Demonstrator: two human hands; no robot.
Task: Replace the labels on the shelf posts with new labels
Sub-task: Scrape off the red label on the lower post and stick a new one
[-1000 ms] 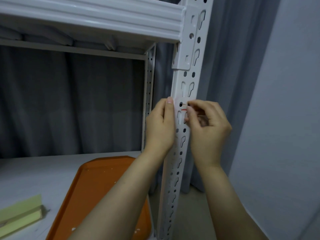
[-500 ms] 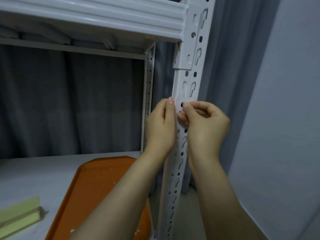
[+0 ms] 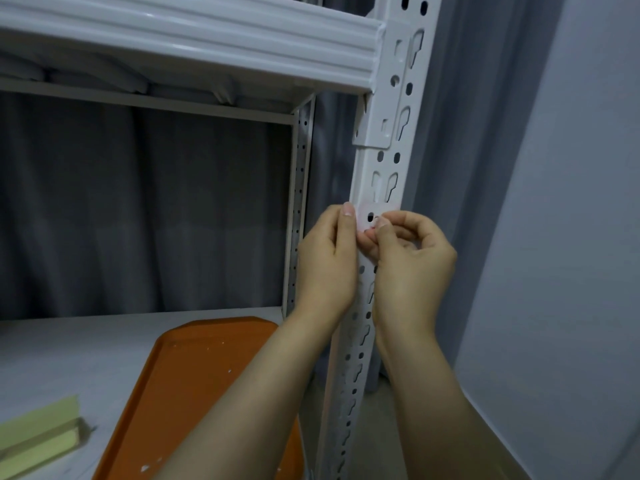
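Head cam: both hands on the white shelf post [image 3: 379, 168], working at a small pale label [image 3: 379, 210].

The label sits on the post's front face, just under the shelf bracket. The left hand [image 3: 325, 268] lies with straight fingers flat along the post's left edge. The right hand [image 3: 412, 271] has its fingers curled, pinching the label's lower edge. An orange tray [image 3: 194, 393] sits on the shelf below.

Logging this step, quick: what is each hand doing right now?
Left hand: open, straight fingers pressed against the shelf post beside the label.
Right hand: curled, pinching the label.
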